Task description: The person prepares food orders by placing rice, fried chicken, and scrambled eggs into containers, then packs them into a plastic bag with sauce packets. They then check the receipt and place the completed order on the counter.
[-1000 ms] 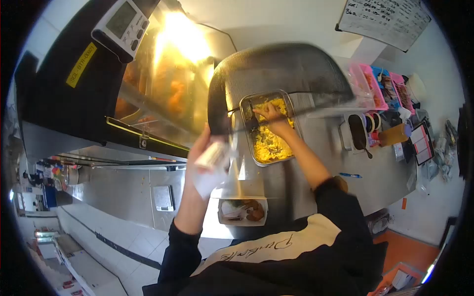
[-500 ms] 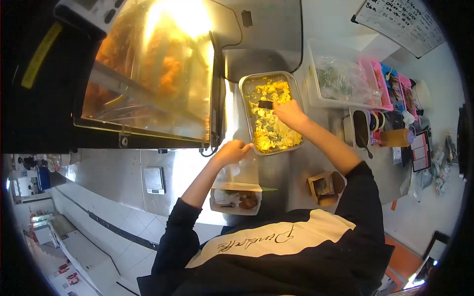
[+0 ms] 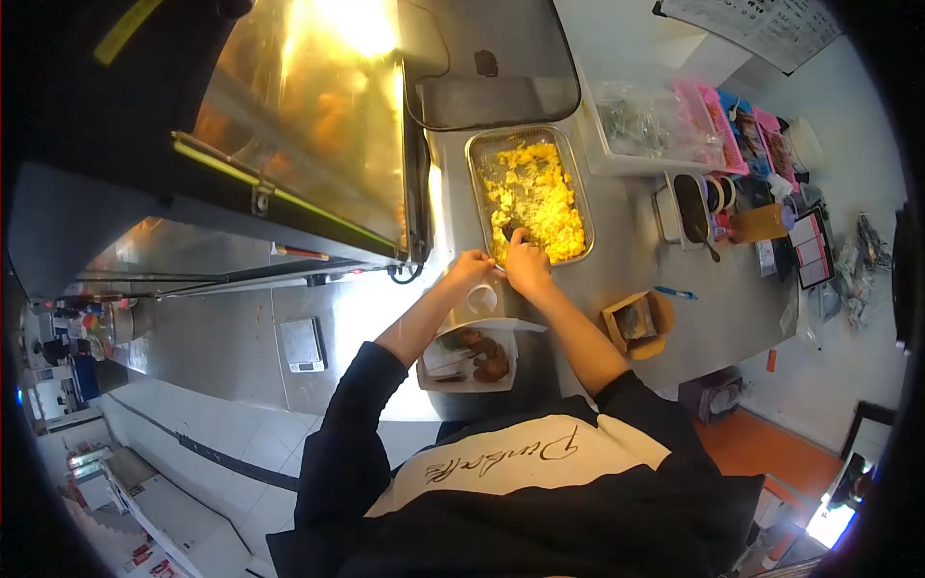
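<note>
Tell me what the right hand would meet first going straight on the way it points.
Beyond the dark utensil it seems to hold, the right hand would probably meet the yellow food in the metal tray; its height above is unclear.

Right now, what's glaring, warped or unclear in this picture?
Head view: yellowish glare at the top of the black-framed glass display case, whitening part of the shiny steel counter; head view: black corners, rounded distortion; head view: tiny handwriting on the white rectangular board.
</note>
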Demonstrator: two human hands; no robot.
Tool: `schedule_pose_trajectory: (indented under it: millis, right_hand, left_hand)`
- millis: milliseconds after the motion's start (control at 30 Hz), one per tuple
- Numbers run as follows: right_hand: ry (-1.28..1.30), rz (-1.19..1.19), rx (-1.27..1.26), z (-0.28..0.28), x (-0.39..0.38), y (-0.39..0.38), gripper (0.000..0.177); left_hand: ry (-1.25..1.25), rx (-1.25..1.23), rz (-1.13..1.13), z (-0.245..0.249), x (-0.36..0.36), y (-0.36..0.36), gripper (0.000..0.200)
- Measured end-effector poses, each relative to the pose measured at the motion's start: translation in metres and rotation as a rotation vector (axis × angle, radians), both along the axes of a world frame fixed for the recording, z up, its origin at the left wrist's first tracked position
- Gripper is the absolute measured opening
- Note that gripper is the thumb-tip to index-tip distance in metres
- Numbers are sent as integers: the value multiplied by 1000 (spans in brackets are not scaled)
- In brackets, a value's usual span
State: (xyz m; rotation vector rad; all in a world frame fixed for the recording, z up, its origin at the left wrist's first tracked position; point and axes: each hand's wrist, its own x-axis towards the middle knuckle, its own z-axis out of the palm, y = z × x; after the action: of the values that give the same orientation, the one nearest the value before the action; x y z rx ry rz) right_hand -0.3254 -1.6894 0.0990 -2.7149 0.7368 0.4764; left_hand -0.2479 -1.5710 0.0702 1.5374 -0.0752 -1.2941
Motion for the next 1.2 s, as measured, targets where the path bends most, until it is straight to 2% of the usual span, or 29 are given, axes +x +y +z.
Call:
schedule_pose_trajectory:
  millis: [67, 167, 200, 233, 300, 367, 400, 433, 500, 567, 633, 700, 767, 833, 900, 1000, 1100, 1200]
  right_hand:
    - [33, -3, 200, 19, -5, 2, 59]
    - [1, -102, 428, -15, -2, -24, 52]
    - [-194, -71, 522, 5, 0, -26, 43]
    - [18, -338, 932, 30, -9, -38, 28]
    - [185, -600, 1383, 11, -18, -62, 17]
    - [98, -688, 1451, 9, -31, -74, 17]
    - [56, -732, 1483, 11, -37, -77, 18]
    - [-1, -734, 1506, 11, -45, -80, 19]
    - [-116, -739, 1553, 11, -58, -81, 19]
    - [-205, -758, 1599, 35, -72, -76, 19]
    - [-269, -723, 1646, 52, -92, -71, 19]
    - [-319, -702, 1677, 92, -119, -46, 17]
    - [-329, -682, 1716, 125, -145, -21, 19]
    - [-282, -672, 1761, 146, -179, 7, 24]
    - [-164, -718, 1916, 149, -202, 32, 26]
    - [-171, -775, 1829, 120, -200, 71, 29]
    - [-627, -88, 194, 29, -192, 114, 34]
    - [-347, 81, 29, 12, -193, 115, 41]
  left_hand:
    - [26, -60, 40, -5, 1, 3, 9]
    - [37, -72, 25, -2, 2, 1, 9]
    - [38, -61, -12, 2, 3, 2, 10]
    - [40, -49, -48, 7, 4, 4, 12]
    - [-32, 7, -149, 20, 7, 5, 21]
    - [-132, 64, -295, 32, 17, 2, 26]
    - [-323, 129, -407, 25, 25, 4, 34]
    - [-440, 144, -394, 18, 29, 12, 36]
    - [-674, 179, -365, 60, 33, 31, 41]
    - [-879, 185, -346, 86, 39, 57, 43]
    - [-957, 290, -235, 145, 23, 91, 44]
    - [-918, 270, -186, 180, 5, 132, 42]
    - [-1046, 297, -112, 179, -10, 174, 43]
    - [-925, 445, -150, 181, -25, 206, 41]
    - [-813, 525, -176, 176, -38, 223, 41]
    - [-674, 546, -204, 153, -57, 239, 43]
    - [-643, 513, -237, 125, -74, 242, 44]
    - [-705, 613, -283, 130, -85, 231, 39]
